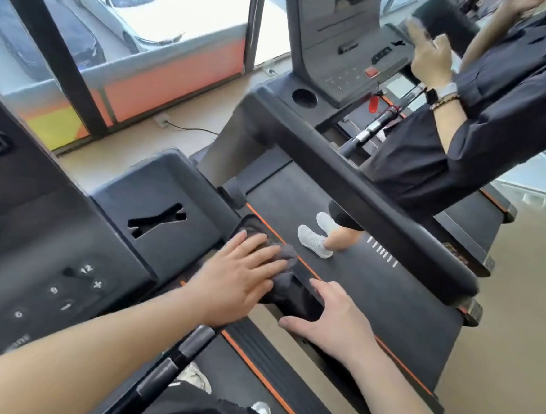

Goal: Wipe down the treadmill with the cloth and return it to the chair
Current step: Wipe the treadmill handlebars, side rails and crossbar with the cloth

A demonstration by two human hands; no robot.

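- The grip bar (188, 343) of the near treadmill (49, 291) crosses the bottom of the view. The console's number keys sit to its left, near the forearm, so a stray brush of the arm could press one.
- The left hand (240, 279) lies flat on the cloth (282, 256) with its fingers straight and slightly fanned. It presses the cloth rather than clutching it.
- The cloth is a grey, bunched rag on the side rail beside the console tray (161, 212). One dark fold hangs over the rail's outer edge.
- The right hand (331, 324) rests just beyond it, thumb and forefinger spread wide on either side of that hanging fold. It is not closed on anything I can see.
- Only a flat palm pins the cloth, so a brisk stroke outward could push it off the rail.
- It would then land on the neighbouring belt (372, 288), where another person's white shoes (314, 240) stand. That makes a trip hazard.
- No chair is in view, so the return still lies ahead.
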